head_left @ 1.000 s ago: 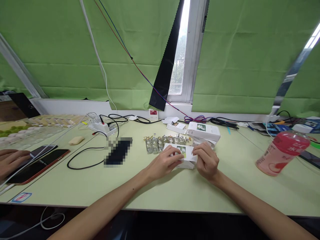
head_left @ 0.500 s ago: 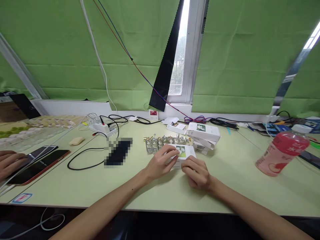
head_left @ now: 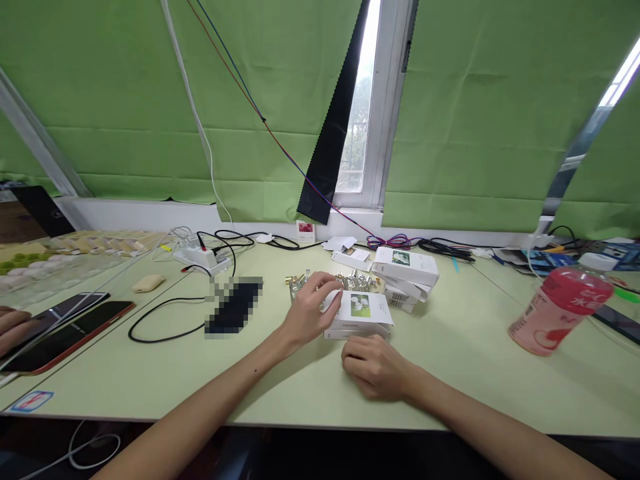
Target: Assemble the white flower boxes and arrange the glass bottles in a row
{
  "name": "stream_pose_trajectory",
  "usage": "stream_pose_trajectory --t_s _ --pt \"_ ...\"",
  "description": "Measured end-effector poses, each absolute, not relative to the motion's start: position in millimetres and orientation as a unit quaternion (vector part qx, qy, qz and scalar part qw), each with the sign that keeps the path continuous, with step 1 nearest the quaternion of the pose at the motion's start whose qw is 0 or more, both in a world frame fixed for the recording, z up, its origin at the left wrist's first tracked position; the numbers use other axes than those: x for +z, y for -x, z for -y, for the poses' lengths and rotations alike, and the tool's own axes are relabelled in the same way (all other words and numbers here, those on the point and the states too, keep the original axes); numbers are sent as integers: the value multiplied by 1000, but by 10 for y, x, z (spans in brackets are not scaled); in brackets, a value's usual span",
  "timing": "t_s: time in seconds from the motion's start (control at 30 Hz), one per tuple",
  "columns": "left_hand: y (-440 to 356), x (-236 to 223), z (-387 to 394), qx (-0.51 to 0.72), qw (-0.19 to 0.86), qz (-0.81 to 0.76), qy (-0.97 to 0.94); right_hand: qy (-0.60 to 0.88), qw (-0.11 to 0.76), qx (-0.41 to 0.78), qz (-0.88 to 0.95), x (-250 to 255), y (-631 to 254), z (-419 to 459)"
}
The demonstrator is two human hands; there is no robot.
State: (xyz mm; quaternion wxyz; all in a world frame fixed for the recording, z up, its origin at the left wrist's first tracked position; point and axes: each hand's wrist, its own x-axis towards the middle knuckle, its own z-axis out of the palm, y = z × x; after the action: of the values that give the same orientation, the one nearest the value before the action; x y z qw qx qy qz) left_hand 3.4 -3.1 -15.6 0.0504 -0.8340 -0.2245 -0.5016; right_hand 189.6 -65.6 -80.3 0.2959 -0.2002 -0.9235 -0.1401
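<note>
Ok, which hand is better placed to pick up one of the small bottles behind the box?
Left, probably. The left hand already reaches over the box's far-left corner, right at the bottles. The right hand rests curled on the table, nearer than the box.

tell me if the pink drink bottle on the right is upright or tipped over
Upright: the pink drink bottle stands on its base on the table, white cap on top.
</note>
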Motion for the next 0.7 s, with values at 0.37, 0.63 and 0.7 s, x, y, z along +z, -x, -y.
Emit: stream_pose_trajectory --t_s 0.37,0.63,0.7 --pt "20 317 -345 -333 67 345 875 206 290 -120 927 -786 -1896 658" --pt "-442 639 -1330 -57 34 473 879 209 294 -100 927 -793 -1905 667" --pt "-569 635 -1547 -27 20 477 879 209 293 -99 928 -796 -1907 666"
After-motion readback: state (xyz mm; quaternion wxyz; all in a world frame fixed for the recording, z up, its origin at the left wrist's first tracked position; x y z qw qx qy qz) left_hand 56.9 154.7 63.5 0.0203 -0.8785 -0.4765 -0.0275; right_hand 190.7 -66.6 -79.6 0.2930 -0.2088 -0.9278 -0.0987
